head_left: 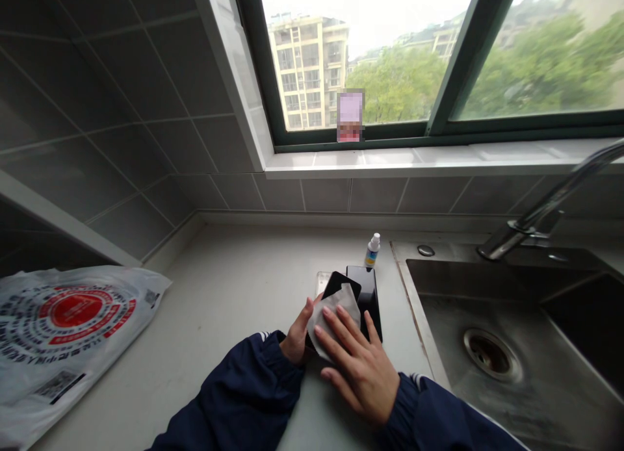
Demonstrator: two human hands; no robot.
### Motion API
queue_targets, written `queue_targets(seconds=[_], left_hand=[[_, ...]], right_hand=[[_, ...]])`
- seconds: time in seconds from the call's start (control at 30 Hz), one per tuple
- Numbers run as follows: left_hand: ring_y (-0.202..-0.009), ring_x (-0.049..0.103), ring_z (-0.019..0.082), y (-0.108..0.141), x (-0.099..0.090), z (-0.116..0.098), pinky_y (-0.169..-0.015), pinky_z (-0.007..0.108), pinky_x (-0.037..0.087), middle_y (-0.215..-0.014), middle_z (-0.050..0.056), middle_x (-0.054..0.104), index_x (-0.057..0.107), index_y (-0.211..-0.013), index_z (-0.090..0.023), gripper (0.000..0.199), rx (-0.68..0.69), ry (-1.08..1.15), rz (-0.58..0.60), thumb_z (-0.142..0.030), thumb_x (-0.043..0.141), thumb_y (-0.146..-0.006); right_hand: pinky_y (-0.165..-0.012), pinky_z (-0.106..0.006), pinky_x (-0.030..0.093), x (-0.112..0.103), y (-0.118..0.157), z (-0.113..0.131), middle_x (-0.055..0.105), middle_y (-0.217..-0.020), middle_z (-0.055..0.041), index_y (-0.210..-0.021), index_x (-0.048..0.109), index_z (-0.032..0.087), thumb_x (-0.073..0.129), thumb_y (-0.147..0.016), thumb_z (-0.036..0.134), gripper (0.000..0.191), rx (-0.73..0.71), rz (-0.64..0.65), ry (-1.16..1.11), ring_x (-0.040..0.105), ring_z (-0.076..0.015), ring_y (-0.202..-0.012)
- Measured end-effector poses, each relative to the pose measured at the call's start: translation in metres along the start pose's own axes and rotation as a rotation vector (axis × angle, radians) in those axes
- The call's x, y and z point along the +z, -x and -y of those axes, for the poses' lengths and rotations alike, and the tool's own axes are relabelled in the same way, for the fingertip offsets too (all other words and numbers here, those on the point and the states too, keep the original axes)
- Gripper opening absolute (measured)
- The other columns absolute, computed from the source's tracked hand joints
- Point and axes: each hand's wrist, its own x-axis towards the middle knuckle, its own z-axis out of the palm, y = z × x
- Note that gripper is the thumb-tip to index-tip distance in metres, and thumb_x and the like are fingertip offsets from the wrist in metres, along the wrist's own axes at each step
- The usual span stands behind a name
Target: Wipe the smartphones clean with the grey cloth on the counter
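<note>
On the white counter (219, 288), a black smartphone (369, 292) lay under a white wipe (331, 318): thin, slippery, likely fragile, best held by its edges. The left hand (297, 331) pinched narrowly at the wipe, the right hand (355, 366) spread wide on it; a small spray bottle (373, 251) stood farther off.

Spray bottle (373, 251) behind the phone (369, 295), sink (439, 275) to its right

Ahead of the right grip (355, 366), a green-framed window (429, 129) above a white tiled sill (419, 157) lets in pale, overcast daylight and shows cream apartment blocks (307, 71) and leafy trees (394, 87). Glossy grey square tiles (136, 158) cover the wall left of the grip; a brushed-steel sink (468, 399) lies to its right.
</note>
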Motion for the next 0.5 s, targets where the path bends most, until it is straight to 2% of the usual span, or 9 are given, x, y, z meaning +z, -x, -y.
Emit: queue_targets(seconds=[0.13, 0.2, 0.37, 0.5], left_hand=[[-0.131, 0.046, 0.029, 0.002, -0.005, 0.0, -0.115, 0.042, 0.024, -0.132, 0.015, 0.057, 0.056, -0.128, -0.012, 0.061, -0.084, -0.024, 0.083, -0.057, 0.04, -0.09], [-0.134, 0.041, 0.028, 0.002, -0.007, 0.001, -0.115, 0.04, 0.022, -0.134, 0.012, 0.057, 0.056, -0.129, -0.015, 0.063, -0.103, -0.057, 0.114, -0.06, 0.039, -0.089], [-0.14, 0.033, 0.024, 0.002, -0.009, 0.003, -0.117, 0.037, 0.018, -0.142, 0.006, 0.05, 0.052, -0.134, -0.023, 0.062, -0.041, -0.184, 0.173, -0.063, 0.033, -0.09], [-0.142, 0.027, 0.025, -0.001, -0.008, 0.002, -0.117, 0.038, 0.018, -0.149, 0.007, 0.041, 0.044, -0.14, -0.022, 0.064, 0.021, -0.244, 0.181, -0.061, 0.034, -0.09]], right_hand=[[-0.113, -0.059, 0.0, 0.003, 0.001, -0.004, 0.017, -0.158, -0.006, -0.151, 0.022, 0.025, 0.044, -0.096, 0.036, 0.061, 0.043, -0.039, 0.026, 0.015, -0.0312, -0.145], [-0.113, -0.059, 0.002, 0.004, 0.001, -0.006, 0.017, -0.158, -0.0063, -0.151, 0.022, 0.025, 0.043, -0.096, 0.036, 0.06, 0.058, -0.05, 0.039, 0.015, -0.0315, -0.145], [-0.112, -0.059, 0.007, 0.005, 0.001, -0.01, 0.018, -0.158, -0.0077, -0.151, 0.023, 0.024, 0.043, -0.096, 0.036, 0.06, 0.092, -0.088, 0.059, 0.016, -0.0324, -0.145], [-0.111, -0.059, 0.013, 0.005, 0.001, -0.013, 0.019, -0.157, -0.0088, -0.151, 0.024, 0.024, 0.042, -0.096, 0.035, 0.059, 0.139, -0.115, 0.054, 0.017, -0.0331, -0.144]])
